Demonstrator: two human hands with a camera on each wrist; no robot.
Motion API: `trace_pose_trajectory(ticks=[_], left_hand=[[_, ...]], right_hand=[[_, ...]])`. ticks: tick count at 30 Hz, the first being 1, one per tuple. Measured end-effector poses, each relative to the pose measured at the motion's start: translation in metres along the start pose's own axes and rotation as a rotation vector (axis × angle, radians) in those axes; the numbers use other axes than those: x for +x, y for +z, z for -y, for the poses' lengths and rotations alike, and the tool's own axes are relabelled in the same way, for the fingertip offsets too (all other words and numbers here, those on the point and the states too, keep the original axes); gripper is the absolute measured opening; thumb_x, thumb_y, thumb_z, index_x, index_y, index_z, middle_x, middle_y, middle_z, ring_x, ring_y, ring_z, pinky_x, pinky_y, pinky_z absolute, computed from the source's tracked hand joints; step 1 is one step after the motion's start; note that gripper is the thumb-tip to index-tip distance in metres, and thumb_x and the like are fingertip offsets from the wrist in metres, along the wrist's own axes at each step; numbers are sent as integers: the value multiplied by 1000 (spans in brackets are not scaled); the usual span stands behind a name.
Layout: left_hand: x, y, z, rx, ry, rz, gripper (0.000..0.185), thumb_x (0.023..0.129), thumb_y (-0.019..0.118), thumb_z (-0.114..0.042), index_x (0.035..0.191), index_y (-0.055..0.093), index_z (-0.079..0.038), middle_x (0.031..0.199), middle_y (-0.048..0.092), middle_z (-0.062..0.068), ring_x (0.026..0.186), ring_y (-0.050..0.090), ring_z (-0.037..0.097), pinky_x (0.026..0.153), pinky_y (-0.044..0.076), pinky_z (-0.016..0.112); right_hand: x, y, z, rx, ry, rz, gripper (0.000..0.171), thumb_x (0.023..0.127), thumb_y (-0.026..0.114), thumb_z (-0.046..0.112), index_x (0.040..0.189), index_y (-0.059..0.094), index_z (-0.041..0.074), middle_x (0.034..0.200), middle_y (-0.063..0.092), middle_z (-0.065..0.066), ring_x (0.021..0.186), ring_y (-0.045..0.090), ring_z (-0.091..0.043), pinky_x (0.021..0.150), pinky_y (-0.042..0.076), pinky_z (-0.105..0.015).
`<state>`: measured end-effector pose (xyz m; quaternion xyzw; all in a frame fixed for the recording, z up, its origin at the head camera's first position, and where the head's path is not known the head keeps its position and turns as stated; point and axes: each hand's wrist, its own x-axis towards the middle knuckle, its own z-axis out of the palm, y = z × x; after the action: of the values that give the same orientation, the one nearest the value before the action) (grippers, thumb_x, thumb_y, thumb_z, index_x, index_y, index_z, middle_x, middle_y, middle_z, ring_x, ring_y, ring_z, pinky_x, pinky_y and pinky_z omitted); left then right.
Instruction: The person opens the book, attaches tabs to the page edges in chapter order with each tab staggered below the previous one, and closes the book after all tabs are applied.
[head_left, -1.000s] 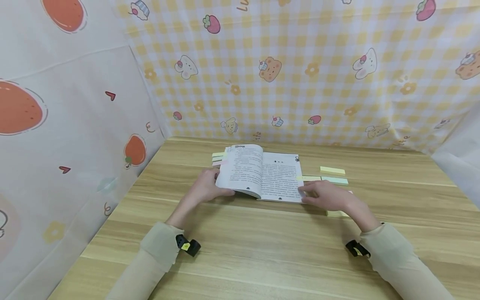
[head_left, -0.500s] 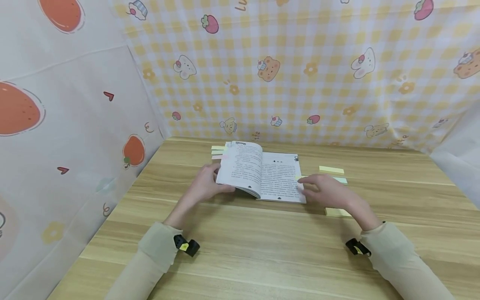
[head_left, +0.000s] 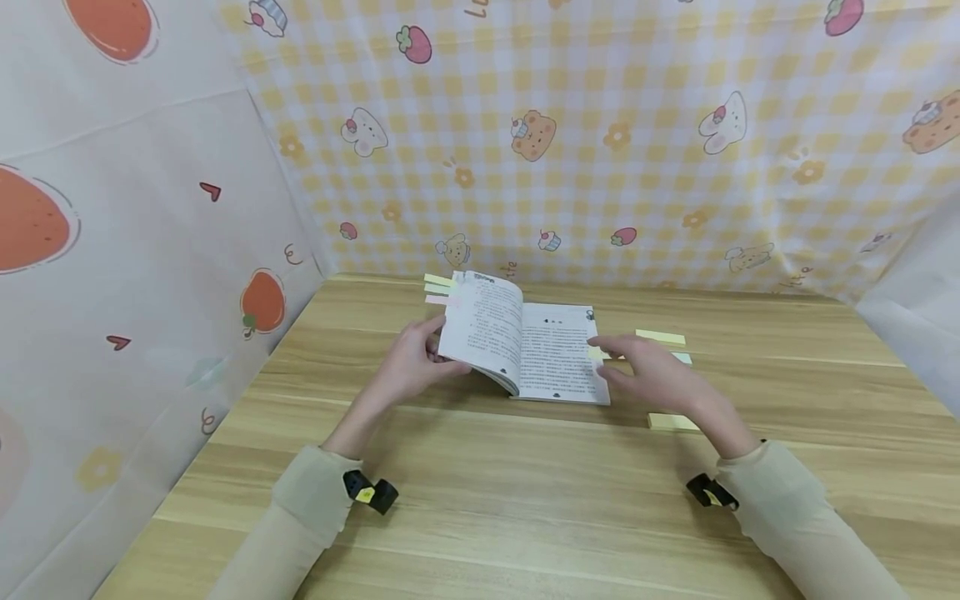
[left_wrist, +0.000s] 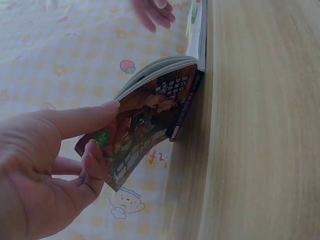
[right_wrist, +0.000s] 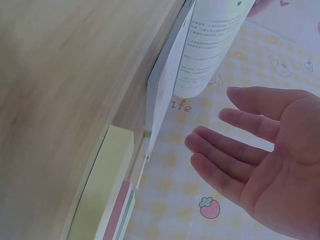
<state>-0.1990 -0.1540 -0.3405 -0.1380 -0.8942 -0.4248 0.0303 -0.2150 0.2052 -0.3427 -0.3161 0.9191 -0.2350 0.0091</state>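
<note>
An open paperback book [head_left: 555,358] lies on the table with its left half lifted and tilted. My left hand [head_left: 412,358] grips that half at its outer edge; in the left wrist view the thumb is at the page edges and fingers lie against the dark illustrated cover [left_wrist: 145,120]. Yellow, green and pink sticky tabs [head_left: 438,289] stick out from the raised left side. Over the right page's outer edge hovers my right hand [head_left: 660,379], fingers relaxed and apart, holding nothing in the right wrist view. Beside its fingertips, a yellow tab [head_left: 597,353] sits on that edge.
Right of the book lie a yellow sticky-note strip [head_left: 662,337], a green one [head_left: 681,358] partly behind the right hand, and a yellow pad [head_left: 671,422] nearer. A pink strip [right_wrist: 117,210] shows in the right wrist view. A patterned cloth [head_left: 577,167] hangs behind the table.
My left hand has raised the book's left half further and tilted it more steeply. My right hand has let go of the right page's edge and lifted slightly up.
</note>
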Motion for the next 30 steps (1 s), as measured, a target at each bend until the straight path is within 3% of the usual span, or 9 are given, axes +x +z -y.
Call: trace_pose_trajectory(ticks=[10, 20, 30], left_hand=[[1, 1, -5, -30, 65, -3, 78, 80, 87, -11, 147, 49, -2, 96, 57, 11, 73, 57, 18, 59, 47, 24], [2, 5, -6, -14, 87, -25, 81, 82, 85, -11, 149, 43, 4, 109, 60, 16, 78, 60, 18, 65, 51, 26], [4, 8, -12, -27, 163, -26, 80, 83, 84, -8, 150, 42, 5, 123, 59, 20, 82, 61, 19, 68, 53, 26]], right_hand=[[7, -2, 9, 5, -19, -38, 45, 98, 65, 11, 140, 55, -2, 136, 61, -20, 117, 62, -38, 95, 50, -54], [20, 0, 22, 19, -11, -46, 47, 98, 66, 15, 141, 55, 0, 138, 60, -19, 117, 62, -36, 98, 49, -54], [33, 7, 29, 10, -72, -96, 45, 98, 66, 16, 139, 57, 1, 129, 66, -18, 111, 66, -34, 93, 52, -53]])
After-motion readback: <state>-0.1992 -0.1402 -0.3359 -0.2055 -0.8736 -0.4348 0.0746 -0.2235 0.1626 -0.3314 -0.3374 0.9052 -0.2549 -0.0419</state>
